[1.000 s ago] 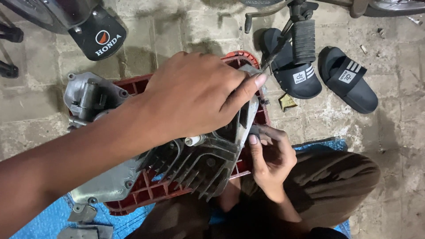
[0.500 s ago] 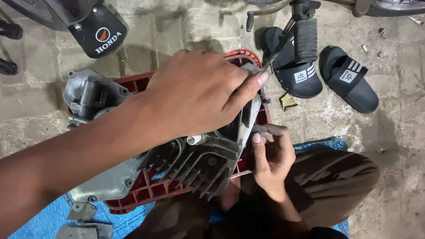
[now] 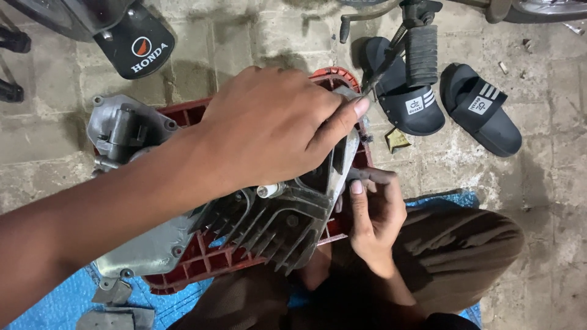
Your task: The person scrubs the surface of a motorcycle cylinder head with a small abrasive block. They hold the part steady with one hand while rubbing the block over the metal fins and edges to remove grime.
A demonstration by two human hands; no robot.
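Bracing the engine (image 3: 269,226) on the red crate (image 3: 202,263): it sits under my left hand (image 3: 269,137), long axis running from my left forearm toward my right hand (image 3: 373,214). Left palm clamps its top, fingers curled over. Right hand, nearer the finned end, pinches its edge.

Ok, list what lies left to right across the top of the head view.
Black motorcycle panel → footpeg → left slipper → right slipper.
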